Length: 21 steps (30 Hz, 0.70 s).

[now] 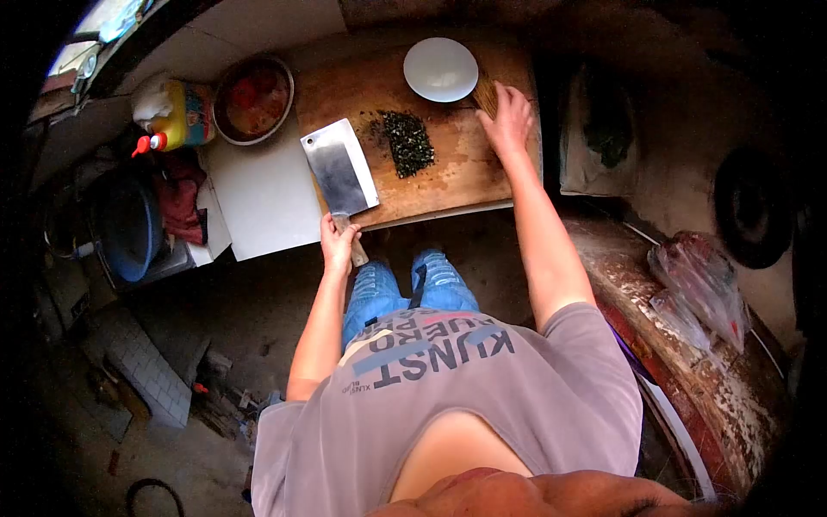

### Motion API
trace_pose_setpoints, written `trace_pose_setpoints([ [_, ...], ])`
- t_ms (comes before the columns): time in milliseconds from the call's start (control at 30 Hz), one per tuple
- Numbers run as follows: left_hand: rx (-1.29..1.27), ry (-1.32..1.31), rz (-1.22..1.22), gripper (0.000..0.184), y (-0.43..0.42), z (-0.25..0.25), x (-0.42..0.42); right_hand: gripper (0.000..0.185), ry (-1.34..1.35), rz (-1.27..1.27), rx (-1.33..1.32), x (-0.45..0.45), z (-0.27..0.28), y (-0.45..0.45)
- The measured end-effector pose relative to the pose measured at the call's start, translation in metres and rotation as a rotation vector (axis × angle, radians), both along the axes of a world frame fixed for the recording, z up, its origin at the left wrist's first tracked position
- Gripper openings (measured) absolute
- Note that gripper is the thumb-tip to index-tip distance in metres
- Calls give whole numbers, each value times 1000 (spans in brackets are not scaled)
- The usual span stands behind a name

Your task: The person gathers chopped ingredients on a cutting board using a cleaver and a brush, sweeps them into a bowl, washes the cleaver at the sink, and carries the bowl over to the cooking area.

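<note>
A cleaver [338,168] with a broad metal blade lies over the left part of the wooden cutting board [457,185]. Its handle is gripped in my left hand [338,246] at the board's front edge. A dark green heap of finely chopped greens [405,142] sits in the middle of the board. My right hand [510,118] is at the far right of the board, its fingers closed around a tan, ridged thing like a small straw brush [488,96]. Just left of that thing is a white plate [440,69], with nothing visible on it.
A metal bowl [252,99] with reddish contents stands left of the board, beside a yellow bottle [183,112] with a red cap. A white surface [258,202] extends below them. A blue basin [129,226] is farther left. Plastic bags [702,289] lie on a worn ledge at right.
</note>
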<state>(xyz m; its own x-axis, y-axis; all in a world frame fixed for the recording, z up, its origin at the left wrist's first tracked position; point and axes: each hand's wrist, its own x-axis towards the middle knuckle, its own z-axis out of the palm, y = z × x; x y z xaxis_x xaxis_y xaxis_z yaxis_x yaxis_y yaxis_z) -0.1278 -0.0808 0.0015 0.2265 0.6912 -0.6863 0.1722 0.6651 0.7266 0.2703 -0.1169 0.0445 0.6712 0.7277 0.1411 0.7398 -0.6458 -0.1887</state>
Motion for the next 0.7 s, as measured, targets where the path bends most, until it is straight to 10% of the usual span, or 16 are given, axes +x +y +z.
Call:
trace_pose_setpoints([
  [700, 163, 7, -666, 55, 113, 4, 49, 63, 828, 206, 37, -68, -24, -80],
])
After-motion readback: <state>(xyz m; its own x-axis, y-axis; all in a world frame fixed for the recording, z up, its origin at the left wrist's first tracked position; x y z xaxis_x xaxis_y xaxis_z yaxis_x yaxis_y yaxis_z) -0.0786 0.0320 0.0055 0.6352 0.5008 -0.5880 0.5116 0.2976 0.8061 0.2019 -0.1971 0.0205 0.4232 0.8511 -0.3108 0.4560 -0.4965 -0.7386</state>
